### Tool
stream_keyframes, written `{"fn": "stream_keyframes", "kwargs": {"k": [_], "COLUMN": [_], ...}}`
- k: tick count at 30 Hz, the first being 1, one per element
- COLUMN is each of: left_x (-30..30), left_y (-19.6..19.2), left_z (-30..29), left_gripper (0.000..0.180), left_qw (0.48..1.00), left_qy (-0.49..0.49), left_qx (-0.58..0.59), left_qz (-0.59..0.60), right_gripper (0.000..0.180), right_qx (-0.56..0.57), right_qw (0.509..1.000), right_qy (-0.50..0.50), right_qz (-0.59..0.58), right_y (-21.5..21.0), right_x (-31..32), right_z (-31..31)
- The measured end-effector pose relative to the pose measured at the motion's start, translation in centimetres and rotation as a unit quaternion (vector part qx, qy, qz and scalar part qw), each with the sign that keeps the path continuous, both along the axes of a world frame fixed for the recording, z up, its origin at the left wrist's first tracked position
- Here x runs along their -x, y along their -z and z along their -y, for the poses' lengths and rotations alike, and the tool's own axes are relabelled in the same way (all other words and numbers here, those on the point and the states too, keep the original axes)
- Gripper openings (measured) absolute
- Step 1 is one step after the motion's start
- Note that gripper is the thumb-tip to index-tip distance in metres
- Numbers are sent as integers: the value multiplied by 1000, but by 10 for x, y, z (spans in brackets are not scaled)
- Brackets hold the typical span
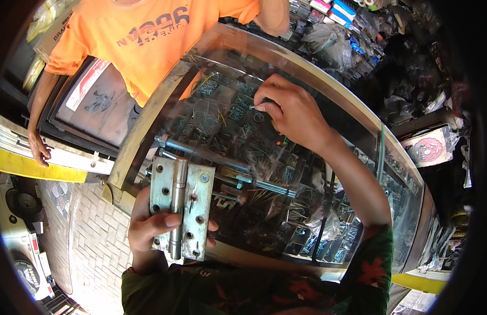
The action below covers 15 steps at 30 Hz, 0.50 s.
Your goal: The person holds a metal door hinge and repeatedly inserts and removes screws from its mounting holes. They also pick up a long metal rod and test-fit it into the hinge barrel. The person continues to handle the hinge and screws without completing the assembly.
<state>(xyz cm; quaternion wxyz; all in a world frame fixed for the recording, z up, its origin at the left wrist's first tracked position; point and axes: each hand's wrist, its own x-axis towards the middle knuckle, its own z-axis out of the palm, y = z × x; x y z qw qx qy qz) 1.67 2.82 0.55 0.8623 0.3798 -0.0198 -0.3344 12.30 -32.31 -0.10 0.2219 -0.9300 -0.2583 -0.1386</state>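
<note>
My left hand (pixel 149 226) grips an open steel butt hinge (pixel 178 210), its thumb lying across the knuckle. The hinge is worn, with round screw holes down both leaves and one screw head set near the top of the right leaf. Over the glass display case (pixel 222 247), my right hand (pixel 296 110) has its thumb and forefinger pinched together on a tiny shiny metal piece (pixel 252 107), too small to name for sure. Beneath the glass, several compartments hold loose screws (pixel 249 129). Long bolts (pixel 275 187) lie closer to the hinge.
Across the case stands a person in an orange shirt (pixel 143 42), one hand (pixel 38 149) hanging down at the left. Plastic-wrapped stock (pixel 333 44) crowds the far right. Brick paving (pixel 91 226) and a parked vehicle (pixel 17 236) are on the left.
</note>
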Motion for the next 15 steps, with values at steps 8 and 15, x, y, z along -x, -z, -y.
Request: {"fn": "stream_keyframes", "kwargs": {"k": [8, 15], "left_x": [-9, -11], "left_y": [11, 9], "left_z": [11, 13], "left_gripper": [71, 65], "left_qw": [999, 997], "left_qy": [-14, -14], "left_qx": [20, 11], "left_qz": [48, 71], "right_gripper": [7, 21], "right_qx": [-335, -442], "right_qw": [908, 850], "right_qy": [-59, -143], "right_qz": [-244, -249], "right_y": [-4, -19], "right_x": [32, 58], "right_z": [1, -15]}}
